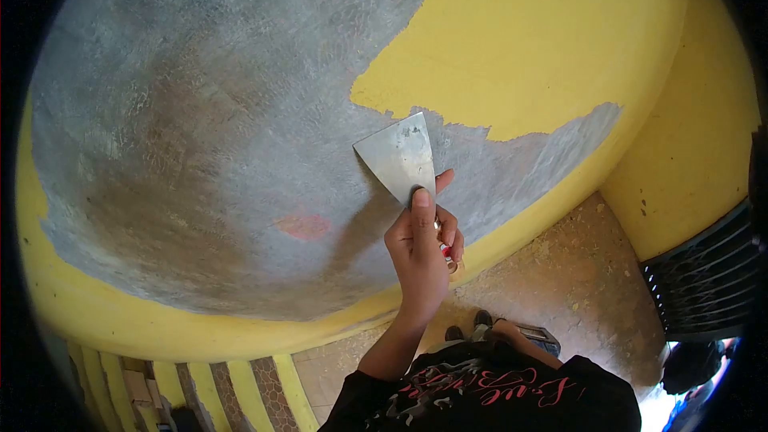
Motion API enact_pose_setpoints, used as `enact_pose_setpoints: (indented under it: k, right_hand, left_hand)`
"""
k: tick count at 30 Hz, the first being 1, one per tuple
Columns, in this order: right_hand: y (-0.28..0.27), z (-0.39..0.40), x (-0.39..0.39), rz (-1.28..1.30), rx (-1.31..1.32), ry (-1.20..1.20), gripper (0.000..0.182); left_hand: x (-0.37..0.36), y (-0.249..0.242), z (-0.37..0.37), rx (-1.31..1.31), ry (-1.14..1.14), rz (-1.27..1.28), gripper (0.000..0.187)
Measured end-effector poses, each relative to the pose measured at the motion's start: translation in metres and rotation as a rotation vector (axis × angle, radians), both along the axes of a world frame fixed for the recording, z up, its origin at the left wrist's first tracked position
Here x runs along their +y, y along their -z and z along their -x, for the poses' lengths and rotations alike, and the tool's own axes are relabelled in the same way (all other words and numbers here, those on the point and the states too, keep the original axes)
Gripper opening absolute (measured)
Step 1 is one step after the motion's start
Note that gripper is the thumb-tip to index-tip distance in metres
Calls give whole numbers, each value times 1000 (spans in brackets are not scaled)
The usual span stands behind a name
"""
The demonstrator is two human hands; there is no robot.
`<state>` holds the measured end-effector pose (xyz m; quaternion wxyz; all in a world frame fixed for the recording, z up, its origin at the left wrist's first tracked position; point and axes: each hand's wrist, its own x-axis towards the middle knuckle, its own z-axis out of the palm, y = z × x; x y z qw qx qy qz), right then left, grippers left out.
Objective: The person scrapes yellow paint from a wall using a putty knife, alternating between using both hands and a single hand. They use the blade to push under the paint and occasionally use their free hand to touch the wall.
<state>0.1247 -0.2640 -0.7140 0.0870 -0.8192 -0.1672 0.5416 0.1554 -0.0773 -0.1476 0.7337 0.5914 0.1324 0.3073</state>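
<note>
My left hand is closed around the handle of a putty knife, thumb pressed on the base of its flat metal blade. One finger stretches out behind the blade. The blade points up, its wide edge just below the ragged border of the yellow paint. Below that border lies a bare grey patch of wall, with a faint reddish mark on it. Lower down, my right hand hangs beside my body, small in view, its fingers indistinct.
Yellow paint flakes lie on the brown floor around my shoes. A dark slatted chair stands at the right against a yellow wall. Yellow-edged steps are at lower left. A dark framed object sits near my right hand.
</note>
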Motion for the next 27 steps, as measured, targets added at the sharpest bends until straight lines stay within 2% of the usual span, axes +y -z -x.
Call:
enact_pose_setpoints:
  k: [2,4,6,8,9,10,11,14,15,17,20,23,25,27]
  right_hand:
    - [-28,-5,-1,-3,43,43,43]
    - [-4,-4,1,1,33,6,43]
    - [-3,-8,1,6,18,-29,42]
    - [-34,-12,4,29,3,15,41]
    - [-16,-12,2,27,4,12,41]
    - [37,-10,-4,-82,3,-6,41]
    - [65,-10,-8,-191,2,-23,40]
    - [22,-17,-7,-130,-17,-49,39]
    - [22,-17,-6,-131,-18,-52,39]
    - [62,-13,-12,-301,-69,-32,37]
    - [61,-15,-15,-278,-43,14,40]
    - [25,-19,-18,-199,-54,-2,44]
    - [-20,-20,-16,-160,-51,49,46]
    - [-30,-20,-14,-124,-48,105,47]
  left_hand:
    - [-1,0,0,8,-14,-1,52]
    - [-2,0,-1,-6,-21,-4,52]
    - [-4,-1,-1,-11,-30,-5,52]
    - [-5,-1,-2,-13,-36,-8,52]
    - [-5,-1,-2,-10,-44,-4,52]
    - [-6,-1,-3,-9,-53,0,52]
    - [-6,-2,-3,-9,-57,-1,52]
    - [-7,-1,-4,2,-84,-12,52]
    - [-7,0,-4,0,-84,-16,52]
    - [-7,0,-5,-3,-86,-22,52]
    - [-7,-1,-4,-2,-93,-23,52]
    - [-7,-1,-4,-19,-77,-10,51]
    - [-6,0,-4,-35,-54,12,51]
    - [-5,0,-3,-33,-45,15,51]
